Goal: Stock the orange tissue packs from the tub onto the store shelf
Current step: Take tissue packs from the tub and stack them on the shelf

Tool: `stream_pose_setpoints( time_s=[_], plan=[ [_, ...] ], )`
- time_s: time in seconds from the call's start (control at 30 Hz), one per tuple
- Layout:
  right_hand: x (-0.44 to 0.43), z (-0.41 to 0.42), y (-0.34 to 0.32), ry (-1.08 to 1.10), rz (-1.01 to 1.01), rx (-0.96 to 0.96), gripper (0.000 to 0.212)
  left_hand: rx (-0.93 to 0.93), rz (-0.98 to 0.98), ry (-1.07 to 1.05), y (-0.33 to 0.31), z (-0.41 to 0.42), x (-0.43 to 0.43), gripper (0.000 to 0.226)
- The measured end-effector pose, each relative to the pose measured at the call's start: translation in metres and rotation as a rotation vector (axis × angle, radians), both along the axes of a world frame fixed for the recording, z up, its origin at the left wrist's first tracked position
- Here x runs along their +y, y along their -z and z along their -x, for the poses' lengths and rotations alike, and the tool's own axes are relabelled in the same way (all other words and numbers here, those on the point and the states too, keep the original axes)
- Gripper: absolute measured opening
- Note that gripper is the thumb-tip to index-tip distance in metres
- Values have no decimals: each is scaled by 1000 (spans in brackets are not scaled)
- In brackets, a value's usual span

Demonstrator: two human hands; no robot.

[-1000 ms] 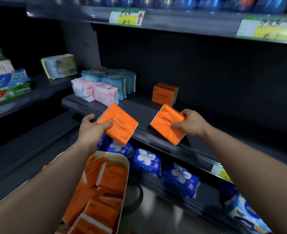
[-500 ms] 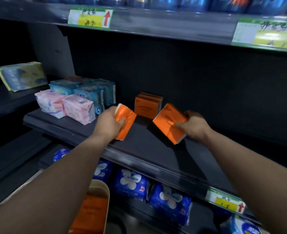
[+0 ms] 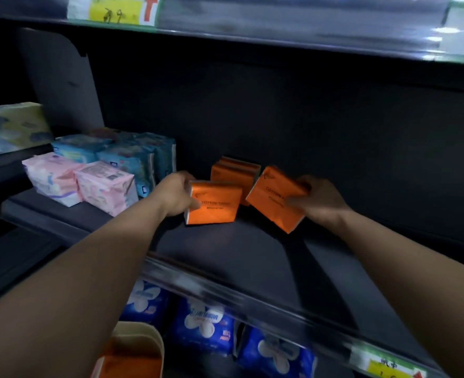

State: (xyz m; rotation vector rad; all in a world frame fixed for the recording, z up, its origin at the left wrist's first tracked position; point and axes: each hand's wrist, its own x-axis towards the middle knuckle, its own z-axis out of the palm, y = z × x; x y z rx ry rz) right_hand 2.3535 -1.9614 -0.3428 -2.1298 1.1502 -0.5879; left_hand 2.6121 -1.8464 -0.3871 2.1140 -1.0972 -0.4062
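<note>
- The tub (image 3: 143, 330) sits low on the left, below the shelf (image 3: 225, 255), with more orange packs (image 3: 132, 362) inside, so by the look of it stock remains to be moved.
- The left grip (image 3: 175, 195) is clasped round the left pack (image 3: 213, 203), which is held upright with its lower edge at the shelf or just above; contact cannot be told.
- Behind and between the hands, the stocked packs (image 3: 236, 170) stand at the back of the shelf, the only part plainly done.
- The right pack (image 3: 274, 199) is tilted, one corner down near the shelf, not yet set in place.
- The right grip (image 3: 319, 199) is pinching it by its right end.
- Both held packs likely need squaring up beside the stocked ones, then letting go.
</note>
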Motion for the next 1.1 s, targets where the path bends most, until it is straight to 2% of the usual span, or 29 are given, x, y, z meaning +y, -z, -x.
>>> stream_pose_setpoints(
  time_s=[0.13,0.27,0.4,0.6,0.73,0.9,1.1],
  plan=[
    [-15,3,2,-16,39,-5,34,118,85,95,0,0,-29,62],
    [-28,5,5,-9,44,-26,38,1,84,68,0,4,-54,54],
    [-33,2,9,-22,29,-54,33,-89,56,-2,5,-2,-68,38],
    [-32,-5,18,-82,7,-65,34,-85,59,-13,15,-1,-72,11],
    [-26,-12,19,-111,6,-75,36,-55,72,-6,17,-3,-67,27],
    [-15,-31,21,-167,44,-50,38,13,130,4,19,-18,-54,33],
    [-1,-70,44,-125,176,59,51,-128,165,-69,26,-32,-19,28]
  ],
)
